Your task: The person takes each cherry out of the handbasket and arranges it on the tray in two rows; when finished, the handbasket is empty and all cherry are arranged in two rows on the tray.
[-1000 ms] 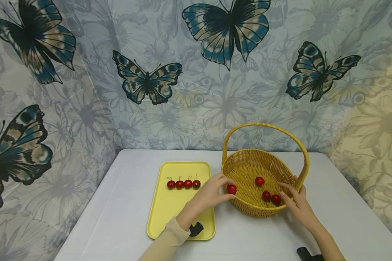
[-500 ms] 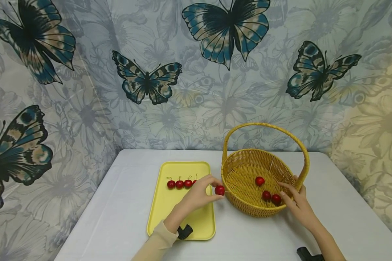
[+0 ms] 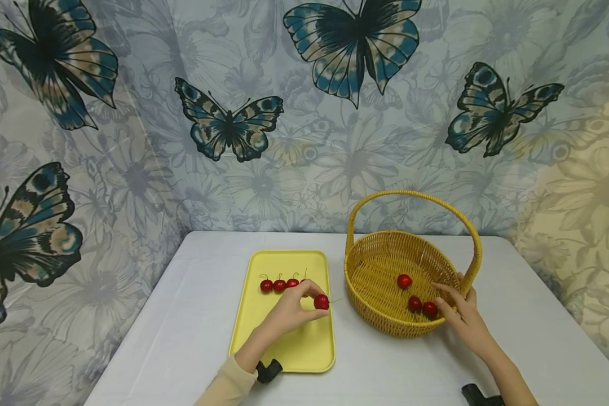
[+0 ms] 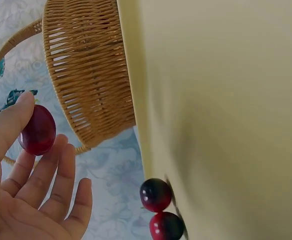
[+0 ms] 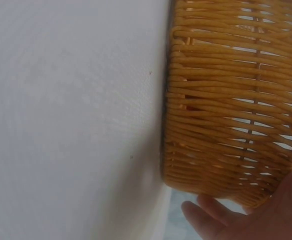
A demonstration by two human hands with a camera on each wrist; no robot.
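My left hand (image 3: 284, 313) pinches a red cherry (image 3: 321, 302) between thumb and fingers above the right side of a yellow tray (image 3: 304, 347). The cherry's thin stem points right. On the tray, several cherries (image 3: 279, 286) stand in a row, the rightmost mostly hidden behind my left hand. A woven yellow basket (image 3: 385, 324) with an arched handle stands to the right, holding three cherries (image 3: 414, 304). My right hand (image 3: 464, 318) grips the basket's right rim, thumb inside and other fingers outside; the right wrist view shows fingers (image 5: 206, 220) beside the wickerwork.
Everything stands on a white table (image 3: 157, 332). Behind it hangs a grey floral cloth (image 3: 335, 169) printed with butterflies. Black wrist-worn devices, one near the left wrist (image 3: 269, 371) and one by the right forearm (image 3: 479, 396), show at the front.
My left hand has carried the cherry from the basket's left rim leftward to above the tray. My right hand and the basket stay in place.
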